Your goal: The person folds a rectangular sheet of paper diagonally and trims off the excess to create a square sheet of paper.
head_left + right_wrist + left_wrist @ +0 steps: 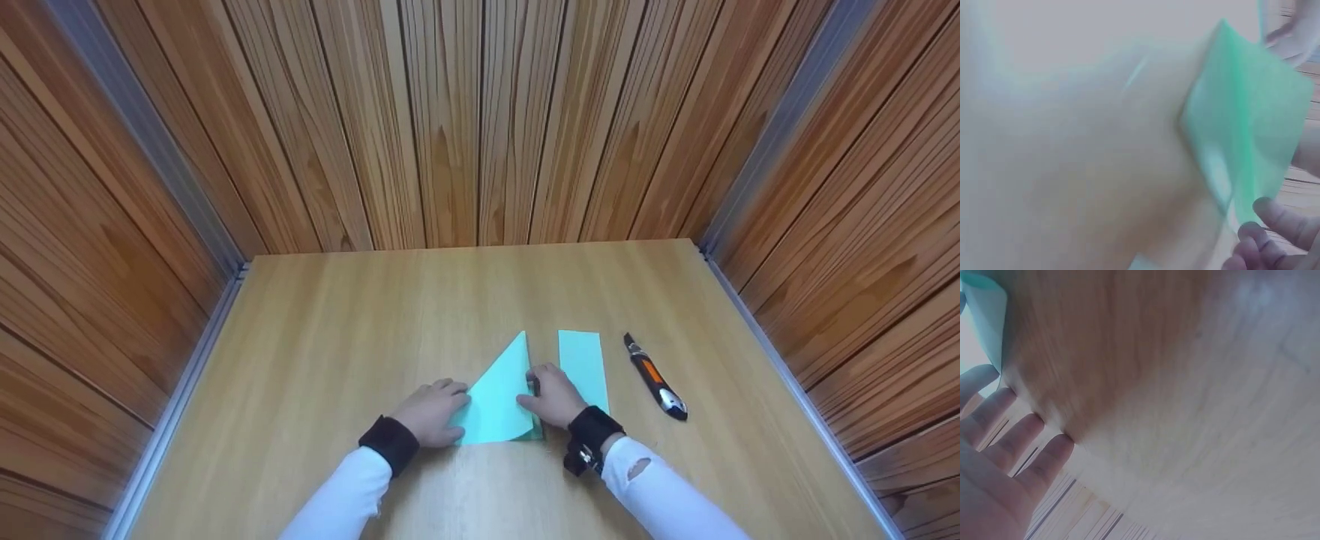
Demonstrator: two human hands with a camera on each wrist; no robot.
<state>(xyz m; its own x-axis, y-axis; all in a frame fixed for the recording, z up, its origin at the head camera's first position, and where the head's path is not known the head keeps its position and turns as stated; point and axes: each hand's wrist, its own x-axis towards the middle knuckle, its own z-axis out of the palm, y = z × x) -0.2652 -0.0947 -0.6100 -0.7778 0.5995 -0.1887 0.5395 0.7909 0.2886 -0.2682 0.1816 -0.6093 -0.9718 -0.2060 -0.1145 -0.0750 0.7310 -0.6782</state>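
Observation:
A mint-green sheet of paper (496, 405), folded into a triangle with its tip pointing away, lies on the wooden table. Its lower right corner lifts off the layer beneath, and the right wrist view shows the paper (1275, 118) parted along its fold. My left hand (431, 411) rests at the paper's left edge; in the left wrist view its fingers (1022, 436) are spread and fairly straight. At the right edge, my right hand (555, 394) pinches the paper between thumb and curled fingers (1283, 222).
A cut-off strip of the same mint paper (583, 364) lies just beyond my right hand. Farther right is a black and orange utility knife (655, 376). Wood-panelled walls (480, 127) enclose the tabletop (360, 315) at the back and both sides.

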